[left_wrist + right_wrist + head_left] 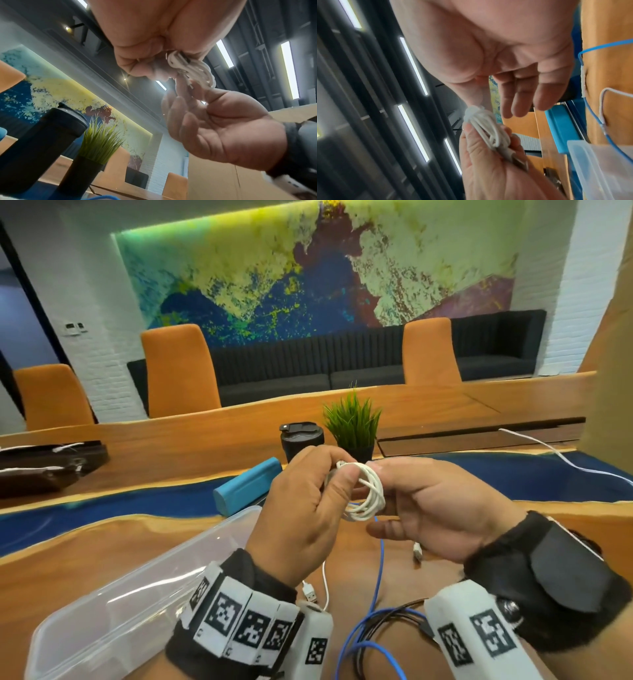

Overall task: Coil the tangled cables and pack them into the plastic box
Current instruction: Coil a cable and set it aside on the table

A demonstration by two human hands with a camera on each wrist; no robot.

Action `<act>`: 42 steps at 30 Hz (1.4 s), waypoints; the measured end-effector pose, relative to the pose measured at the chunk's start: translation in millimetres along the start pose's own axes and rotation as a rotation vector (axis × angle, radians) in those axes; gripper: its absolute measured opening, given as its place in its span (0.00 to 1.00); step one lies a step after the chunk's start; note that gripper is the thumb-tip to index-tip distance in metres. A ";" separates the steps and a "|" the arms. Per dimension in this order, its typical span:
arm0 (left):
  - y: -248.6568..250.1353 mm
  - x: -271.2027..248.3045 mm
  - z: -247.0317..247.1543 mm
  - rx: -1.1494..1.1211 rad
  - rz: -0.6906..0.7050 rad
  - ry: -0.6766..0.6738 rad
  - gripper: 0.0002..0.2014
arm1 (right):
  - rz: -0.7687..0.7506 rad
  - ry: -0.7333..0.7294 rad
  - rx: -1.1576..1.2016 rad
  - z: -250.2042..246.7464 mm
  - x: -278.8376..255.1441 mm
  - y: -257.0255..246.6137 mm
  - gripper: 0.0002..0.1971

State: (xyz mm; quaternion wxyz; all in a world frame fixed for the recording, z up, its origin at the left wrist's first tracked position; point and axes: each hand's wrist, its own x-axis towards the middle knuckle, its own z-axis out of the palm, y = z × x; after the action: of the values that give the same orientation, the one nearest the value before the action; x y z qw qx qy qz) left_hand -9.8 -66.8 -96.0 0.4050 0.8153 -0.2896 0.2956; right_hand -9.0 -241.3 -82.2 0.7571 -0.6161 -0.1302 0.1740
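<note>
White cable coil, just one, held up over the counter between both hands. Left hand has its fingers curled round one side of the coil, thumb pressed on the loops, and one plug sticks out by the palm in the right wrist view. Right hand only pinches the other side with thumb and forefinger; its other three fingers hang loose and nearly straight. One clear plastic box sits lidless down left, nothing in the part I can see. Loose on the counter below the hands: one blue cable, one black cable, one more white cable. Behind: one black cup, one potted plant, one blue case, three orange chairs.
</note>
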 end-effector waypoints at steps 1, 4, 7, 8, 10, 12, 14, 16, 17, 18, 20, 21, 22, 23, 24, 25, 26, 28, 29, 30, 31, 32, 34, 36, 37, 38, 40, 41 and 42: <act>0.2 0.1 0.4 0.003 0.002 0.012 0.09 | 0.013 -0.010 0.028 1.3 0.9 1.2 0.13; -1.2 0.8 2.5 0.007 -0.005 0.039 0.10 | 0.061 -0.026 0.112 1.9 1.5 1.3 0.16; -4.7 1.1 1.7 0.078 -0.013 0.060 0.11 | 0.044 -0.070 0.095 0.6 -1.3 -2.8 0.24; -5.8 1.4 1.0 0.102 -0.019 0.067 0.12 | 0.004 -0.062 0.042 1.7 -2.5 -3.5 0.23; -7.6 1.0 1.4 0.091 -0.048 0.075 0.12 | -0.112 0.029 -0.104 7.0 -4.3 -2.7 0.15; -6.0 -0.7 4.8 -0.042 -0.126 0.069 0.13 | -0.210 0.139 -0.232 11.8 -4.4 -0.6 0.07; -0.9 -1.9 9.6 -0.237 -0.246 0.057 0.13 | -0.274 0.210 -0.330 11.9 -3.4 1.0 0.04; 4.2 -2.3 13.9 -0.438 -0.382 0.039 0.13 | -0.313 0.260 -0.409 10.4 -3.1 1.4 0.03; 5.5 -2.1 15.5 -0.521 -0.435 0.028 0.14 | -0.330 0.275 -0.431 9.9 -2.8 2.1 0.04; 4.7 -1.9 17.0 -0.572 -0.469 0.016 0.15 | -0.343 0.286 -0.442 9.9 -2.4 2.7 0.04; 2.7 -1.5 18.8 -0.628 -0.495 0.003 0.16 | -0.358 0.299 -0.442 10.0 -1.5 3.5 0.05; 2.9 -1.2 18.3 -0.647 -0.495 0.003 0.17 | -0.362 0.302 -0.437 9.6 -1.1 3.7 0.05; 2.0 -0.8 16.9 -0.643 -0.480 0.006 0.17 | -0.368 0.305 -0.430 8.8 -0.9 3.7 0.05; 2.3 -0.1 14.2 -0.610 -0.447 0.002 0.16 | -0.380 0.306 -0.425 7.7 -1.0 3.4 0.06; 2.6 0.9 10.2 -0.545 -0.401 -0.007 0.13 | -0.395 0.301 -0.425 6.6 -1.4 2.9 0.06; 3.0 2.0 5.9 -0.469 -0.349 -0.024 0.10 | -0.413 0.291 -0.441 5.9 -2.1 2.2 0.07; 3.5 3.1 1.9 -0.393 -0.298 -0.039 0.07 | -0.436 0.279 -0.479 5.8 -3.0 1.8 0.08; 5.6 3.7 -3.7 -0.262 -0.229 -0.042 0.02 | -0.475 0.270 -0.599 7.1 -3.7 1.4 0.09; 7.4 3.3 -5.1 -0.210 -0.209 -0.031 0.01 | -0.493 0.275 -0.659 7.9 -3.8 1.7 0.09; 7.2 2.8 -4.7 -0.164 -0.198 -0.017 0.01 | -0.514 0.286 -0.709 8.5 -3.6 2.3 0.09; 7.7 2.4 -4.4 -0.134 -0.196 -0.009 0.01 | -0.537 0.303 -0.745 9.5 -3.1 3.3 0.09; 6.2 2.4 -4.0 -0.123 -0.202 -0.003 0.01 | -0.558 0.325 -0.763 10.7 -2.5 4.7 0.10; 2.7 3.2 -3.6 -0.204 -0.249 0.009 0.02 | -0.586 0.375 -0.764 12.7 -0.9 7.7 0.11; 2.4 4.6 -1.3 -0.390 -0.338 0.007 0.05 | -0.603 0.417 -0.757 14.3 0.1 9.8 0.12; 2.1 5.1 1.2 -0.462 -0.380 0.007 0.08 | -0.615 0.436 -0.765 14.8 0.4 10.2 0.13; 1.5 5.2 4.4 -0.506 -0.414 0.008 0.11 | -0.628 0.452 -0.786 14.6 0.8 10.5 0.13; 0.4 4.1 11.1 -0.543 -0.456 0.018 0.12 | -0.658 0.466 -0.825 13.6 1.3 11.5 0.12; -0.4 3.2 13.8 -0.554 -0.464 0.019 0.11 | -0.674 0.466 -0.836 13.6 1.1 12.1 0.11; -1.0 2.5 15.8 -0.571 -0.472 0.019 0.10 | -0.694 0.470 -0.854 13.4 1.0 12.9 0.10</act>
State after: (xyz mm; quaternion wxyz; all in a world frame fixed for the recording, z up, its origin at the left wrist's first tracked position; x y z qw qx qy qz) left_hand -3.5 -80.0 -102.6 0.6759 0.7110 -0.1605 0.1089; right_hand -15.0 -226.6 -92.0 0.4634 -0.8094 -0.2112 -0.2925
